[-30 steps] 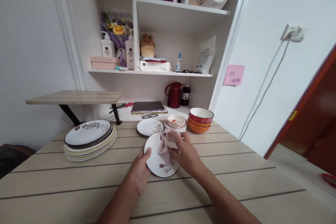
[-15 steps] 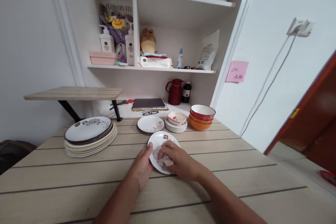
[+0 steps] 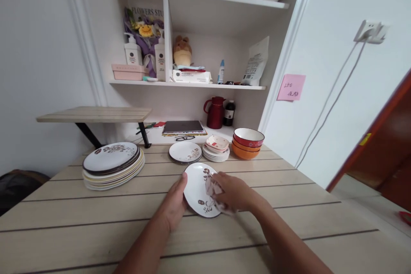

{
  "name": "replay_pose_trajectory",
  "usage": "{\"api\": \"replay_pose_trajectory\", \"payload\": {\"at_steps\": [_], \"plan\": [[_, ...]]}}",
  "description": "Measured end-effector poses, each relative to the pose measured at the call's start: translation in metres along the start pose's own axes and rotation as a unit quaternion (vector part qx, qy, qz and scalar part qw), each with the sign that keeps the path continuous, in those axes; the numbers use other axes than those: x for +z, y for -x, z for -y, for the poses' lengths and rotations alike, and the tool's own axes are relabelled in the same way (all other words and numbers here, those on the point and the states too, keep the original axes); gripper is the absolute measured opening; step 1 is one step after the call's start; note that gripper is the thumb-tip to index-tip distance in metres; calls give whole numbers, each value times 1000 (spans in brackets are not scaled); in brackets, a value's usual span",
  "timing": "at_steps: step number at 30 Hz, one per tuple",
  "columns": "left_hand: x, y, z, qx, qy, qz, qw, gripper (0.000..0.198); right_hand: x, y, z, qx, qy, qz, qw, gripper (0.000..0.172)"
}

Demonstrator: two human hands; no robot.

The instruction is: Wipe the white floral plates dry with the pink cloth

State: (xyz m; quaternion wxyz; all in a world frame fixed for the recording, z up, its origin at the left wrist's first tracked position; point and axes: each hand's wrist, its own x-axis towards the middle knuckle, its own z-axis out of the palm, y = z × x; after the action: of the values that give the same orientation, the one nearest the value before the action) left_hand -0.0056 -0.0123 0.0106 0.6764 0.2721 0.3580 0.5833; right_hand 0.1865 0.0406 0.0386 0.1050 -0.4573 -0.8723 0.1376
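Note:
A small white plate [image 3: 196, 188] with brown floral marks is tilted up off the wooden table [image 3: 96, 222], near its middle. My left hand [image 3: 175, 205] grips the plate's left rim. My right hand [image 3: 236, 195] presses a crumpled pinkish cloth [image 3: 212, 189] against the plate's right side.
A stack of large plates [image 3: 112, 165] sits at the left. Behind are a small plate [image 3: 185, 152], a stack of small dishes [image 3: 215, 150], and red and orange bowls [image 3: 247, 142]. Shelves with a laptop [image 3: 182, 126], a red jug [image 3: 215, 112] and bottles stand at the back.
My right hand has swept the cloth from the plate's top, over its middle, to its lower right side. The plate has tilted and shifted slightly; my left hand keeps its grip.

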Motion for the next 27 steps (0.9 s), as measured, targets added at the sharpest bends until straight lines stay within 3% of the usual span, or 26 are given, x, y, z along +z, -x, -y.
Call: {"api": "replay_pose_trajectory", "payload": {"at_steps": [3, 5, 9, 12, 15, 17, 21, 24, 27], "plan": [[1, 1, -1, -14, 0, 3, 1000, 52, 2, 13, 23, -113, -34, 60, 991, 32], [0, 0, -2, -24, -6, 11, 1000, 52, 8, 12, 39, -151, -58, 53, 985, 30], [-1, -3, -1, -16, -12, 18, 1000, 50, 21, -8, 53, -102, -69, -63, 990, 29], [0, -4, 0, -7, -27, 18, 999, 51, 23, -25, 41, -85, -42, -137, 986, 40], [2, -1, 0, -4, -59, 3, 998, 52, 16, -31, 22, -47, -6, -175, 983, 37], [3, 1, -1, -14, -79, -4, 997, 54, 9, -26, 14, -15, 10, -152, 988, 36], [6, 7, -4, -33, -105, -26, 994, 60, -4, -5, 11, 16, 46, -34, 998, 36], [8, 9, -5, -30, -104, -38, 993, 59, -7, 9, 19, -57, 48, 26, 997, 37], [9, 8, -6, -26, -87, -31, 995, 56, -1, 12, 31, -123, 18, 34, 992, 34]]}}
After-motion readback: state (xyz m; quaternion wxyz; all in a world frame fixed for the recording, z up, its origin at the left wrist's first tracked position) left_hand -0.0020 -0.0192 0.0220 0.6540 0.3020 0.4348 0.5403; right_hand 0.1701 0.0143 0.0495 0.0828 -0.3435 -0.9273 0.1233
